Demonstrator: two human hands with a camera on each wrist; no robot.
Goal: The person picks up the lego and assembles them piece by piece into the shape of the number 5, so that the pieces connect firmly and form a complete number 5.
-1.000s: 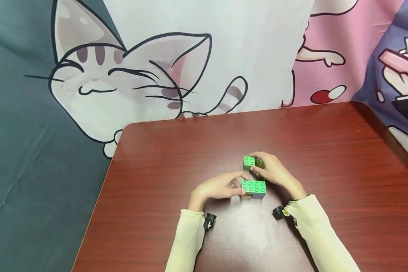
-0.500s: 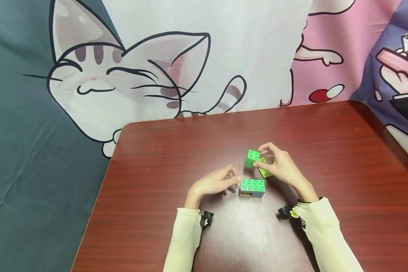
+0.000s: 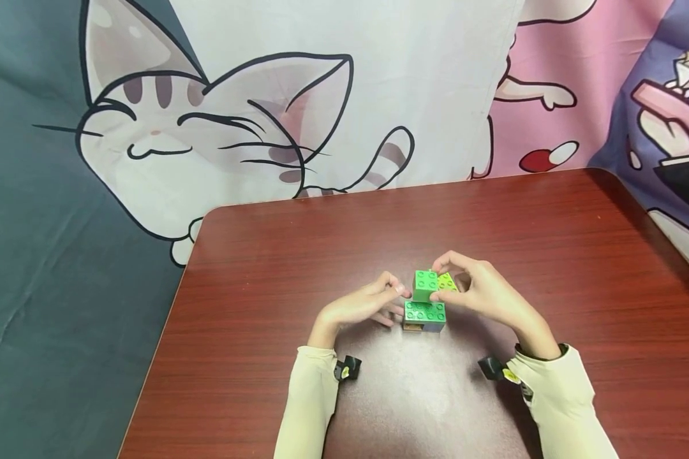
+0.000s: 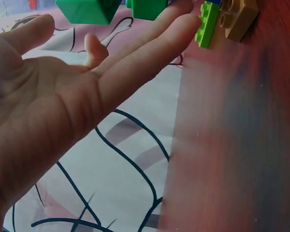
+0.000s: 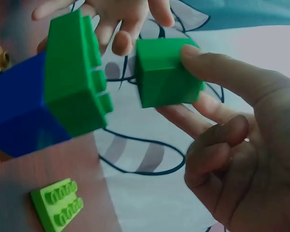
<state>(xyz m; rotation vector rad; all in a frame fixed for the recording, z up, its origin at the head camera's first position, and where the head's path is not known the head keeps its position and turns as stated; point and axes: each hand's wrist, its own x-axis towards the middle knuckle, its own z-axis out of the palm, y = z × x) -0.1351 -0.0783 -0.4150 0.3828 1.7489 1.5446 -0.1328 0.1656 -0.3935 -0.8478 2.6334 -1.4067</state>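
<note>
My right hand pinches a small green building block, studs up, between thumb and fingers. In the right wrist view that green block is apart from a longer green block, studded on top, which sits on a blue block. A tan block is also beneath the long green one. My left hand lies just left of these blocks, fingers extended and nothing in its grasp; its palm shows in the left wrist view.
A flat lime-green block lies on the table behind the stack, partly covered by the right hand in the head view. The reddish-brown table reaches back to a cloth printed with a cartoon cat.
My right hand has lifted the small green block off the table and brought it nearer, over the longer green block. My left hand has let go of the stack and drawn slightly left.
</note>
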